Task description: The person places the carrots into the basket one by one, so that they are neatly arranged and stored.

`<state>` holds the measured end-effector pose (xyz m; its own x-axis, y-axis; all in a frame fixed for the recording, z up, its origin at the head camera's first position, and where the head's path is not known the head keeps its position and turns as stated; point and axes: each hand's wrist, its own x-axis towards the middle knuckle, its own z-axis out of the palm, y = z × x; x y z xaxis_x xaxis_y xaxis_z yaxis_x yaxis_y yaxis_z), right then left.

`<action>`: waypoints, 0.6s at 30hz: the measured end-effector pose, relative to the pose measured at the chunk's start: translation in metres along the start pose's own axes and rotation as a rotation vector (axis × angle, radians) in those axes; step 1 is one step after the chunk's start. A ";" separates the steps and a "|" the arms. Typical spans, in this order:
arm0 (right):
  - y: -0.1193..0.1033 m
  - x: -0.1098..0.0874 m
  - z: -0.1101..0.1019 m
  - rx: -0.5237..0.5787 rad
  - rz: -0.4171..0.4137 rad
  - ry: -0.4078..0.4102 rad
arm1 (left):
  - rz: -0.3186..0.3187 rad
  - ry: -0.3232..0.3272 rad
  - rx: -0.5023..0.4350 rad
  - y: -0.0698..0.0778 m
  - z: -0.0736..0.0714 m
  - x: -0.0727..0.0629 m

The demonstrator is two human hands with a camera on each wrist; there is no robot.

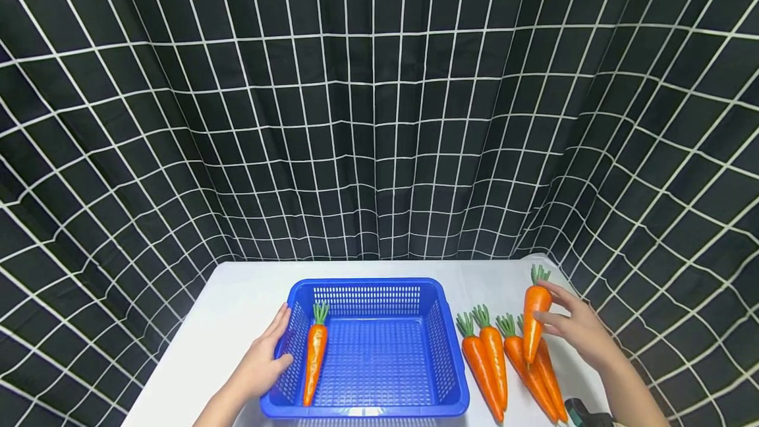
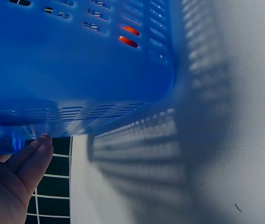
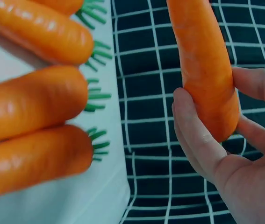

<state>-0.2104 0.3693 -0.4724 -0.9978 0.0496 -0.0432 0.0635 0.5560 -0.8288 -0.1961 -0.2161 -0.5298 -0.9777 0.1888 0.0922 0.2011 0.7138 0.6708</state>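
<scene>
My right hand [image 1: 584,331] holds a carrot [image 1: 532,318] with a green top by its thick upper part, thumb on one side and fingers on the other. In the right wrist view, the same carrot [image 3: 207,70] is gripped above the table. It hangs tip down over two carrots [image 1: 528,374] lying on the table. My left hand [image 1: 261,361] rests against the left side of a blue plastic basket [image 1: 367,411], its fingers straight along the rim. Inside the basket, one carrot [image 1: 315,354] lies along the left wall.
Two more carrots [image 1: 487,361] lie just right of the basket, green tops away from me. A white table [image 1: 237,302] carries everything. A dark curtain [image 1: 379,117] with a white grid surrounds its back and sides. A dark object [image 1: 584,414] shows by the right wrist.
</scene>
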 end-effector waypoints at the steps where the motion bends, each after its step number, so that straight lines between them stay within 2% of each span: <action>1: -0.002 0.000 0.002 0.009 -0.010 0.001 | 0.004 0.004 0.003 0.000 0.001 0.000; 9: -0.021 0.004 0.021 0.066 -0.083 -0.020 | 0.034 0.040 0.004 -0.007 0.003 -0.002; 18: -0.041 0.006 0.037 0.092 -0.077 -0.047 | 0.004 0.017 -0.006 -0.005 0.003 0.001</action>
<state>-0.2197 0.3157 -0.4593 -0.9995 -0.0305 -0.0022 -0.0127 0.4779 -0.8783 -0.1977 -0.2172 -0.5352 -0.9778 0.1801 0.1068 0.2043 0.7094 0.6745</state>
